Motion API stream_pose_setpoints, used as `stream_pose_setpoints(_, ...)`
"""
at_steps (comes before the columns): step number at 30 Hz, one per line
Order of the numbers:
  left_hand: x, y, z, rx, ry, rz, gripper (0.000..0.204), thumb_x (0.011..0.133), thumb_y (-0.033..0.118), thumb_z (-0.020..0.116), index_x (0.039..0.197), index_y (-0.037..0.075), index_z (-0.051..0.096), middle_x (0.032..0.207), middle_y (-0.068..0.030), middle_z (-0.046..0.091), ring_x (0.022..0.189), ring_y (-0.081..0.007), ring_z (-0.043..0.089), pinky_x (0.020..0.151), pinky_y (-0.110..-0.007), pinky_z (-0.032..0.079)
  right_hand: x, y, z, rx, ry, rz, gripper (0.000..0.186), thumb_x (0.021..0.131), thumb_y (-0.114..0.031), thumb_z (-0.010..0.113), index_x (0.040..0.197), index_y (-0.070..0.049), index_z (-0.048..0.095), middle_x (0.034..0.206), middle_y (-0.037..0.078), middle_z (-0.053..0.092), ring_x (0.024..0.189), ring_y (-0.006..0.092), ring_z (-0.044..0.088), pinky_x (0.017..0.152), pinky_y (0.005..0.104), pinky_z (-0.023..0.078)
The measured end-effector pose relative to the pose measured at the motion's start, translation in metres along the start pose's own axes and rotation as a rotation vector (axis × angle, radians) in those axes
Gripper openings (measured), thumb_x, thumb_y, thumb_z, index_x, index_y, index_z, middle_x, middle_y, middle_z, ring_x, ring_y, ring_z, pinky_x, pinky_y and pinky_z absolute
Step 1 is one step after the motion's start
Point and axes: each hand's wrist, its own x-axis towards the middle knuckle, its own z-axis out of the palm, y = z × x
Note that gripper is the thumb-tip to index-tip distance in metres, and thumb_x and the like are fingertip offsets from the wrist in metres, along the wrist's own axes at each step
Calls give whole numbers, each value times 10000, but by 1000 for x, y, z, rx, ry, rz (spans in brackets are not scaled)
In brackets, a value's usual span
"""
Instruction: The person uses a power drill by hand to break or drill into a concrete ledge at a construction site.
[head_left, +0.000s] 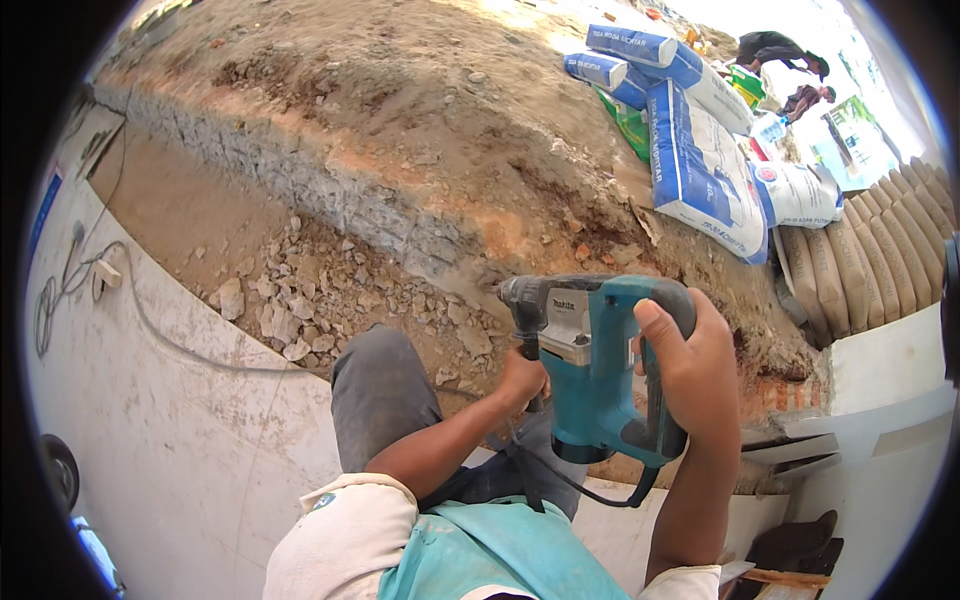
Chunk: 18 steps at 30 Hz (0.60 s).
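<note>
A teal and grey demolition hammer (590, 375) is held across my front, its chuck end pointing left at the broken edge of a concrete strip (400, 230). My right hand (697, 365) is wrapped round the rear handle, with the thumb on top. Partly behind the tool body, my left hand (524, 376) closes round the side handle below the chuck. The bit's tip is hard to make out against the concrete and dust. Broken concrete chunks (290, 310) lie in the dirt along the strip, left of the tool. A black cord leaves the hammer's lower end.
Blue and white mortar bags (700, 165) lie on the dirt bank at upper right, beside stacked brown cement bags (880, 250). A grey cable (190, 350) runs over the pale tiles (200, 450) from a white socket block (107, 273). Loose boards (800, 455) lie at right.
</note>
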Motion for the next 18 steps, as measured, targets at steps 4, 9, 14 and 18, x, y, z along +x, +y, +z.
stream_pose_setpoints(4, 3, -6, -12, 104, -42, 36, 215, 872, 178, 704, 872, -26, 637, 629, -111, 624, 403, -179, 545, 364, -331, 399, -17, 13, 18, -54, 39, -83, 422, 910, -369, 713, 984, 28, 591, 816, 140, 671, 752, 234, 652, 697, 355, 509)
stream_pose_setpoints(9, -5, -7, -26, 199, -51, 64, 266, 854, 216, 739, 857, -35, 650, 631, -97, 634, 413, -168, 552, 369, -326, 397, -25, 26, 24, -52, 23, -51, 440, 906, -377, 714, 1021, 30, 590, 827, 150, 675, 771, 257, 663, 719, 355, 510)
stream_pose_setpoints(14, -8, -4, -25, 194, -11, 67, 278, 844, 218, 744, 831, -42, 648, 633, -97, 635, 429, -165, 560, 379, -323, 399, -32, 34, 24, -44, 61, -64, 440, 907, -376, 713, 1025, 28, 585, 822, 141, 676, 757, 246, 658, 714, 353, 511)
stream_pose_setpoints(18, -9, -13, -29, 252, -2, 25, 283, 842, 219, 744, 845, -48, 650, 637, -99, 639, 450, -161, 574, 389, -321, 416, -38, 35, 25, 8, 52, -27, 413, 912, -355, 714, 1009, 23, 578, 798, 126, 673, 732, 219, 648, 700, 344, 509)
